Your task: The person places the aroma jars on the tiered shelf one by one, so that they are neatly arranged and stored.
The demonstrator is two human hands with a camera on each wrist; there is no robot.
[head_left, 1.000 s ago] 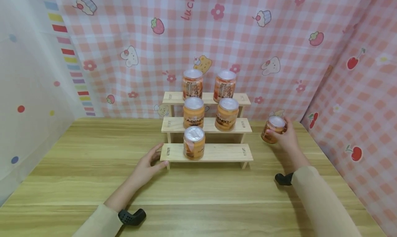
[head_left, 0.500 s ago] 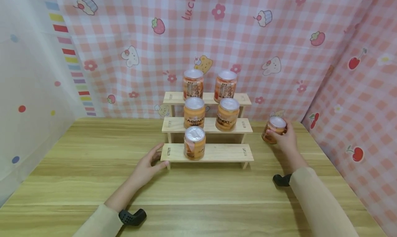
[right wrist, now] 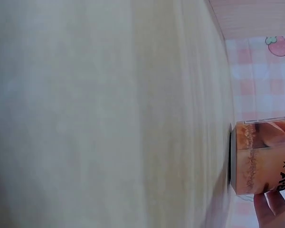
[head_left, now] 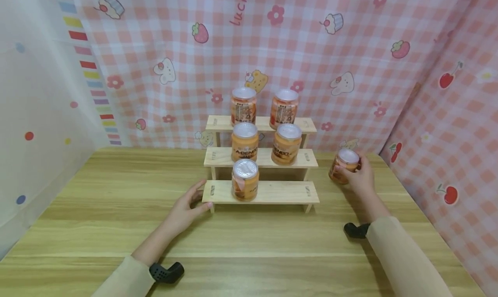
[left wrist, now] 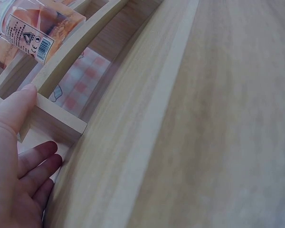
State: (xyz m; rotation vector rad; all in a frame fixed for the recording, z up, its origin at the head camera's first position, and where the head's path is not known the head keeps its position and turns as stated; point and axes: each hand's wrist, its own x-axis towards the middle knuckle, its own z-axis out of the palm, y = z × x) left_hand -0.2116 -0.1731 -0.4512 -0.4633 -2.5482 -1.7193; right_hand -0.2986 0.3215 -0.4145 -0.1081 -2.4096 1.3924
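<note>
My right hand [head_left: 361, 176] grips a clear can [head_left: 342, 169] with orange contents and a silver lid, right of the stand. In the right wrist view the can [right wrist: 263, 156] has its base at or just above the tabletop; I cannot tell which. A three-step wooden stand [head_left: 288, 192] is in the middle. With its thumb at the front corner, my left hand [head_left: 187, 208] holds the left end of the lowest step; its lower fingers [left wrist: 42, 161] curl loosely below. A can [head_left: 245, 184] stands left on that step.
Two cans, left [head_left: 244, 143] and right [head_left: 286, 148], stand on the middle step. Two more, left [head_left: 244, 109] and right [head_left: 284, 111], are on the top step. Patterned cloth [head_left: 303, 50] hangs behind the wooden table [head_left: 249, 241] and along both sides.
My right hand and its can have shifted very slightly toward me. The left hand stays at the stand, and the cans on the steps have not moved.
</note>
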